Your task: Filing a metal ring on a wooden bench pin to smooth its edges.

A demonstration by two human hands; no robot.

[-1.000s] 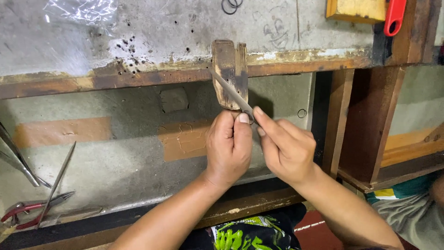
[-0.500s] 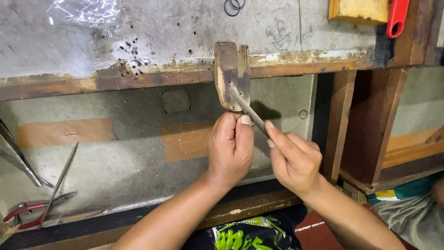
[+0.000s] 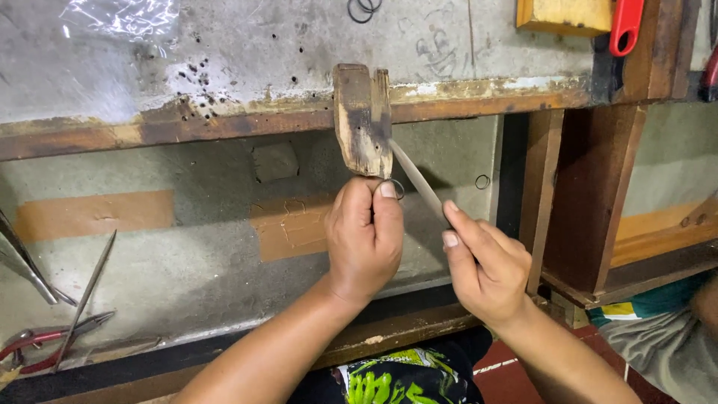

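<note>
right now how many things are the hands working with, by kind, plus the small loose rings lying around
Metal file: 1, in the right hand
Wooden peg: 1
Ring held by the left hand: 1
Loose rings: 2
Total: 5

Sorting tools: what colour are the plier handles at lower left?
Red, on the pliers, head view.

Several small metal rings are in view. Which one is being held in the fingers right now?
The ring pinched by the left hand against the wooden peg. The ring by the bench's right side and the rings at the top lie loose, untouched.
</note>
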